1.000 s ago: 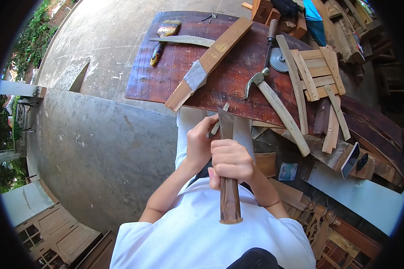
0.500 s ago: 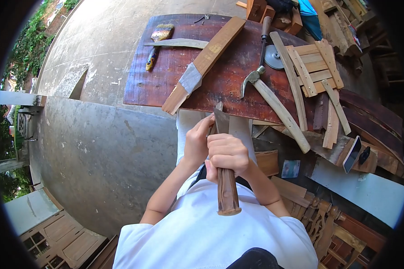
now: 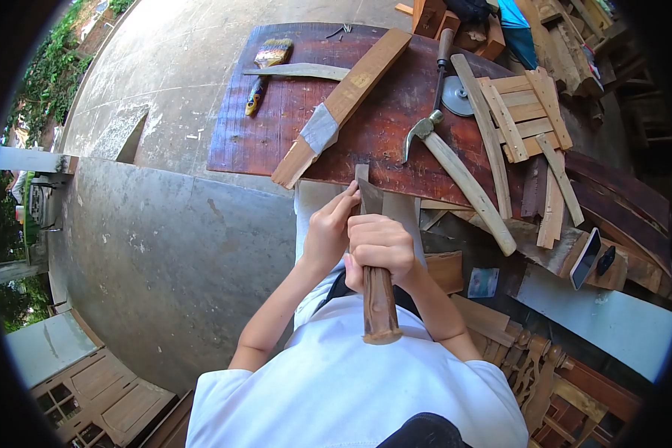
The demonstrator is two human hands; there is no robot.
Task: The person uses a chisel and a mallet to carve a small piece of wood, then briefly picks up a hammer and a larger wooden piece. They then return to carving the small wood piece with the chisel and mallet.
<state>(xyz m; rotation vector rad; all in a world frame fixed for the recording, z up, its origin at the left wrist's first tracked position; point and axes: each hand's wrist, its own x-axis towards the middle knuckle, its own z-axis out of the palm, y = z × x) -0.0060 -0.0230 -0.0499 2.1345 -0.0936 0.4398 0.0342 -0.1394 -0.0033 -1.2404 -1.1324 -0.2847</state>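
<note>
My right hand (image 3: 381,244) is wrapped round the thick wooden handle of a bladed tool (image 3: 381,306), whose butt end points back at my white shirt. Ahead of the fist, its dark metal blade slants forward to the table's near edge. My left hand (image 3: 328,231) is closed beside it, thumb and fingertips pinching near the blade's front, where a thin flat tip shows. Just beyond lies a wooden bar (image 3: 366,75) with grey sheet (image 3: 319,128) wrapped round it. A claw hammer (image 3: 463,179) rests to the right, its handle overhanging the edge.
On the dark red tabletop (image 3: 276,134) lie a paintbrush (image 3: 265,71), a curved wooden strip (image 3: 299,72), a wooden-handled tool (image 3: 443,60) and a grey disc (image 3: 457,95). Wooden slats (image 3: 523,112) are stacked at right. A phone (image 3: 585,258) stands beyond the right edge.
Both hands and the bladed tool have shifted slightly forward; the handle's butt is farther from my shirt. The things on the tabletop lie as before.
</note>
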